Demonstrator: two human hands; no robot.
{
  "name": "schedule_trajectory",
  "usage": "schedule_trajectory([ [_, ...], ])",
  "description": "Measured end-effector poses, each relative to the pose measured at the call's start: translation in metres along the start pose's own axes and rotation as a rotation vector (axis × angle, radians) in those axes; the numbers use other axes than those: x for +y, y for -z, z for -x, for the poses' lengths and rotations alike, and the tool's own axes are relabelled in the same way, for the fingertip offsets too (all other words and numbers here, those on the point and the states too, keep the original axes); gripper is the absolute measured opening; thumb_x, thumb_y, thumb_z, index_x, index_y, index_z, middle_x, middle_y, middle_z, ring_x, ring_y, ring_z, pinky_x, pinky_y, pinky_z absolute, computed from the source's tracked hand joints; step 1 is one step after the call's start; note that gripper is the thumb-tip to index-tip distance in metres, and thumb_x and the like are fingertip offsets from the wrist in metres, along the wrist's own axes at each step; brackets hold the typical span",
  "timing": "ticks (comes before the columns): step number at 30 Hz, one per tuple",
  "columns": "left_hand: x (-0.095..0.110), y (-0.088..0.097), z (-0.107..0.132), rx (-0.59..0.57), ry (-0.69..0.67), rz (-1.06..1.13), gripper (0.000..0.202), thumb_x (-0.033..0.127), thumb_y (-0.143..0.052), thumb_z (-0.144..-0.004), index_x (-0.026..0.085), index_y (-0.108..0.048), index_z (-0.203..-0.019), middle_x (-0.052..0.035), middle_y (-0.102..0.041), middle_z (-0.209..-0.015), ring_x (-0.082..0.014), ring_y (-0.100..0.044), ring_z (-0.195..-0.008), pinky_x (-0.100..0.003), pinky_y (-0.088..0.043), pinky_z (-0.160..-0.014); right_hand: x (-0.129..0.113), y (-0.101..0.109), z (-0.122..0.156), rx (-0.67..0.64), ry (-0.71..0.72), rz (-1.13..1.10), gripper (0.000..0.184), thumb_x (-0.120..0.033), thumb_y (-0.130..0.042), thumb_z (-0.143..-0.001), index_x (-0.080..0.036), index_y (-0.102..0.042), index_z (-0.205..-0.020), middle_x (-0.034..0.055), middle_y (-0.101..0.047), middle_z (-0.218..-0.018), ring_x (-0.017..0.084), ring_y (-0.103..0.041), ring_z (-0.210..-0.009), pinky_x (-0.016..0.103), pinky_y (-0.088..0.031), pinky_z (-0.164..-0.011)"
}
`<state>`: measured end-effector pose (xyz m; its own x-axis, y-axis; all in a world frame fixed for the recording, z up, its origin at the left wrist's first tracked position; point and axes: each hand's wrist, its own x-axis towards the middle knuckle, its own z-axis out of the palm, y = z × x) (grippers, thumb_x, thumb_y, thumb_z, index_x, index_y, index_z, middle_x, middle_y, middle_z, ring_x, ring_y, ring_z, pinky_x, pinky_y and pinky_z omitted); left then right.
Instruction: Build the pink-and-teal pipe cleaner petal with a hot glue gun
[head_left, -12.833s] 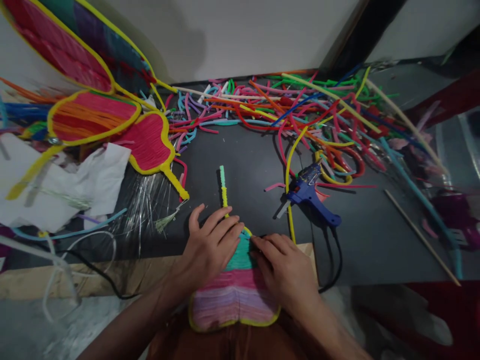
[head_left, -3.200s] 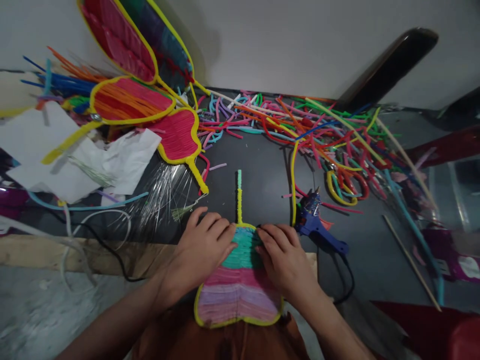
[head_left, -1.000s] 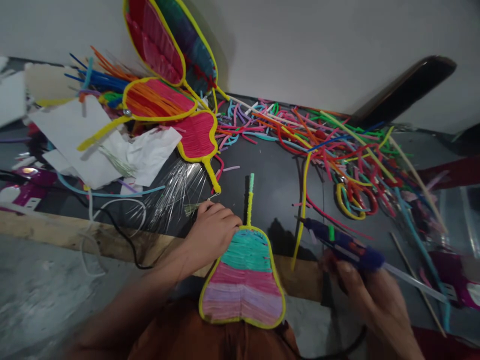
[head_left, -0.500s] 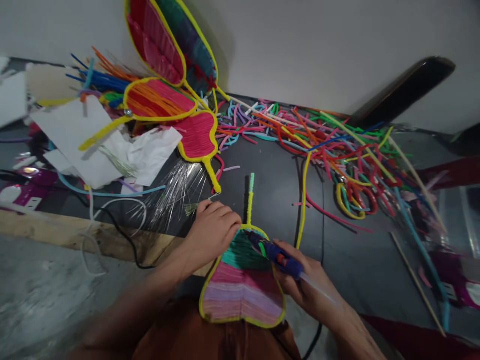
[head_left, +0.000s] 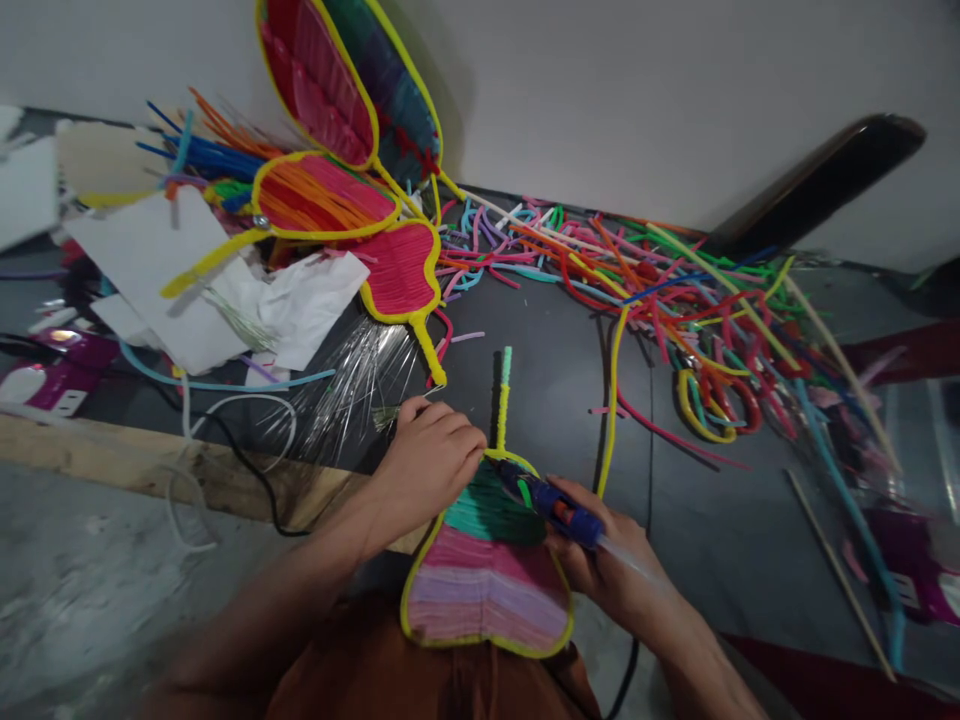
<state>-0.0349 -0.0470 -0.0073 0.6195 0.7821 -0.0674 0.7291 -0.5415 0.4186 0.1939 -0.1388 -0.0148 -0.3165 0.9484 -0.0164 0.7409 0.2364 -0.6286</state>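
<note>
Your right grip [head_left: 619, 560] holds the dark-blue plastic glue gun [head_left: 570, 516], aimed toward ten o'clock across the yellow-edged, teal-pink-lilac fuzzy panel [head_left: 487, 590] lying twelve-to-six, with your left grip [head_left: 429, 455] touching its eleven-o'clock edge, pinch hidden.

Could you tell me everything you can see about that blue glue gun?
The glue gun is dark blue, apparently plastic, with a dark nozzle, a bright green part and an orange-red patch. A clear stick pokes out of its back. The right hand grips it, hiding the handle. It slants over the teal end of the panel, nozzle toward the panel's top rim, close to the left hand. Whether the tip touches the panel, I can't tell.
</note>
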Motion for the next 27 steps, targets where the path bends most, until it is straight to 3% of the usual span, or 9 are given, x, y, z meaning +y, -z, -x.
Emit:
schedule_trajectory([
  [16,0.000,-0.001,0.002,0.016,0.014,0.000,0.022,0.023,-0.045,-0.091,0.022,-0.064,-0.082,0.0003,-0.066,-0.081,-0.0177,-0.055,-0.086,-0.041,-0.025,-0.087,0.002,0.004,0.005,0.013,-0.006,0.045,0.039,-0.020,-0.048,-0.083,-0.018,-0.051,-0.122,0.0091,-0.075,-0.096,0.020,-0.073,-0.072,0.024,-0.057,-0.059],
  [20,0.000,-0.002,0.003,0.004,0.019,-0.010,0.022,0.024,-0.044,-0.091,0.022,-0.064,-0.080,0.0008,-0.065,-0.081,-0.0185,-0.055,-0.087,-0.043,-0.025,-0.087,0.003,0.010,0.009,0.050,0.052,0.030,0.038,-0.019,-0.044,-0.085,-0.018,-0.049,-0.122,0.0090,-0.074,-0.098,0.019,-0.073,-0.079,0.024,-0.058,-0.065],
  [23,0.000,-0.002,0.005,0.013,0.015,-0.024,0.021,0.024,-0.045,-0.091,0.023,-0.063,-0.081,0.0007,-0.065,-0.080,-0.0194,-0.055,-0.087,-0.044,-0.025,-0.087,0.011,0.019,0.016,0.130,0.074,0.131,0.039,-0.021,-0.043,-0.086,-0.019,-0.047,-0.125,0.0094,-0.073,-0.101,0.019,-0.073,-0.081,0.024,-0.058,-0.067],
  [27,0.001,-0.004,0.010,0.074,-0.006,-0.050,0.017,0.018,-0.047,-0.088,0.025,-0.062,-0.084,0.0010,-0.067,-0.083,-0.0196,-0.055,-0.089,-0.048,-0.023,-0.094,0.033,0.032,0.024,0.229,-0.016,0.406,0.045,-0.027,-0.049,-0.087,-0.021,-0.044,-0.131,0.0095,-0.072,-0.099,0.023,-0.071,-0.080,0.030,-0.057,-0.063],
])
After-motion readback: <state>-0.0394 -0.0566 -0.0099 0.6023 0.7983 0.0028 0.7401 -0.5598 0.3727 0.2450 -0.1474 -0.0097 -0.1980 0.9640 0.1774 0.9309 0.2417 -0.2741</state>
